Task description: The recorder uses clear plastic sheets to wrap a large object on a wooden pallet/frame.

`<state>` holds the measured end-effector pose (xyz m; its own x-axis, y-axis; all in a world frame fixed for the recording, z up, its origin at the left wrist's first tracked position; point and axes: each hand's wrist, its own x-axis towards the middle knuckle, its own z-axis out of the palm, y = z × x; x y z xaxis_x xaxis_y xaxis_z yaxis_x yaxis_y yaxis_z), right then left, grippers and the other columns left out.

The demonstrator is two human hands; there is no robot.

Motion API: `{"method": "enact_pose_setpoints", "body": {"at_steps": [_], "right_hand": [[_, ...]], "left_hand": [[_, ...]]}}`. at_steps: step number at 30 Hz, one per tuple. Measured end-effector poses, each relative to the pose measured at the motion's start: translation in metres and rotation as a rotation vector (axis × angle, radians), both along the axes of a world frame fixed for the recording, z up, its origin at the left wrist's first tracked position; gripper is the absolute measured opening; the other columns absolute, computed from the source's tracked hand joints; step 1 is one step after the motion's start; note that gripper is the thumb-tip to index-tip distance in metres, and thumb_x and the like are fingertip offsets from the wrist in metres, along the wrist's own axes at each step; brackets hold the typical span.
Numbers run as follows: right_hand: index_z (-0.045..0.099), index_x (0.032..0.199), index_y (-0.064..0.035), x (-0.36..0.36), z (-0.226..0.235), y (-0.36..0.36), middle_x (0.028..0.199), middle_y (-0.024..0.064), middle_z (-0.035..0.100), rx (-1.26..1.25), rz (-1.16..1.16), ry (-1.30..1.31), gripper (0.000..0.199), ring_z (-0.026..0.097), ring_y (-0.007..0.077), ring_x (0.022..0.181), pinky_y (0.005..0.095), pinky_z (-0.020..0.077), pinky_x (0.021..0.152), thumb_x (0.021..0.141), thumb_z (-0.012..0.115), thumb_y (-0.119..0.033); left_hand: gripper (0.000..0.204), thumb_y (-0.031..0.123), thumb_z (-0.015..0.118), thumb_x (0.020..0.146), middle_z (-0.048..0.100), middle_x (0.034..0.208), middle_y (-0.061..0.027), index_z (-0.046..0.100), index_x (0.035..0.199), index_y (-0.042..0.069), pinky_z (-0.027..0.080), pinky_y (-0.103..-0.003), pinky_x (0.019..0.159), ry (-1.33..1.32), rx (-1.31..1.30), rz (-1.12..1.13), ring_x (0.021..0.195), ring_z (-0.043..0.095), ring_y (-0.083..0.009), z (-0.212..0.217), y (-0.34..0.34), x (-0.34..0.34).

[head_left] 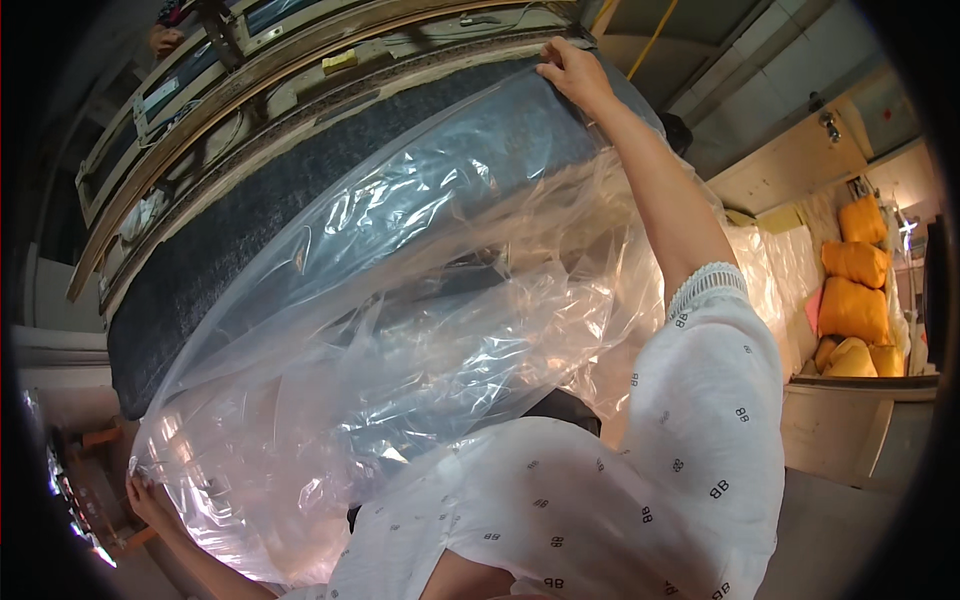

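Clear plastic sheet (400, 205) lay across the dark work surface (235, 235), filling the middle, its near part bunched in creases against the person's white top (560, 500). Right hand (572, 75) reached to the far right, fingers closed on the sheet's edge, apparently pinching it; left hand (150, 500) was low at far left, fingertips seemingly pinching that end too, though small in view. Grips this far apart probably served to spread the long edge between them, with the surface bearing the slack. Slatted frame (225, 100) stood behind; orange bundles (855, 305) sat at right, clear of both arms.
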<state>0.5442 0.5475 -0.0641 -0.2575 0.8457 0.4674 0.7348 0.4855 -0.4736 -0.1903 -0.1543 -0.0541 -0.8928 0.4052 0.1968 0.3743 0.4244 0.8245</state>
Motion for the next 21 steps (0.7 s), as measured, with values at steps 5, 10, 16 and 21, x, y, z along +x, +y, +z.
{"method": "enact_pose_setpoints", "body": {"at_steps": [5, 10, 16, 21], "right_hand": [[0.064, 0.086, -0.0075, 0.008, -0.003, 0.048, 0.085, 0.0112, 0.062, 0.029, 0.171, -0.128, 0.016, 0.060, 0.0255, 0.084, 0.0350, 0.0467, 0.075, 0.075, 0.061, -0.019], [0.050, 0.105, -0.0024, -0.003, 0.119, -0.011, 0.090, 0.0053, 0.056, -0.333, 0.202, 1.027, 0.024, 0.054, 0.0114, 0.082, 0.0281, 0.0453, 0.070, 0.086, 0.055, -0.017], [0.062, 0.092, -0.0037, 0.064, -0.033, 0.077, 0.081, 0.0013, 0.061, -0.080, -0.183, 0.483, 0.017, 0.056, 0.0109, 0.073, 0.0241, 0.0437, 0.070, 0.082, 0.058, -0.016], [0.064, 0.092, -0.0030, 0.037, -0.032, 0.070, 0.081, 0.0007, 0.062, -0.096, -0.019, 0.652, 0.019, 0.055, 0.0101, 0.075, 0.0234, 0.0429, 0.070, 0.080, 0.062, -0.017]], "left_hand": [[0.042, 0.029, 0.056, 0.088, 0.047, 0.124, -0.0048, 0.048, 0.123, 0.008, 0.040, -0.032, 0.085, -0.015, 0.125, 0.043, 0.112, 0.042, -0.0159, -0.038, 0.002, -0.020], [0.044, 0.030, 0.053, 0.089, 0.048, 0.122, -0.0055, 0.048, 0.125, 0.006, 0.032, -0.029, 0.094, -0.079, 0.658, 0.150, 0.114, 0.041, -0.0163, 0.049, 0.118, -0.029], [0.036, 0.031, 0.057, 0.085, 0.063, 0.102, -0.0059, 0.062, 0.106, 0.002, 0.041, -0.025, 0.082, 0.345, -0.063, 0.201, 0.091, 0.055, -0.0131, -0.048, 0.269, -0.090], [0.035, 0.029, 0.059, 0.084, 0.065, 0.100, -0.0067, 0.065, 0.103, 0.001, 0.041, -0.024, 0.084, 0.166, 0.053, 0.019, 0.093, 0.056, -0.0143, -0.056, 0.280, -0.137]]}}
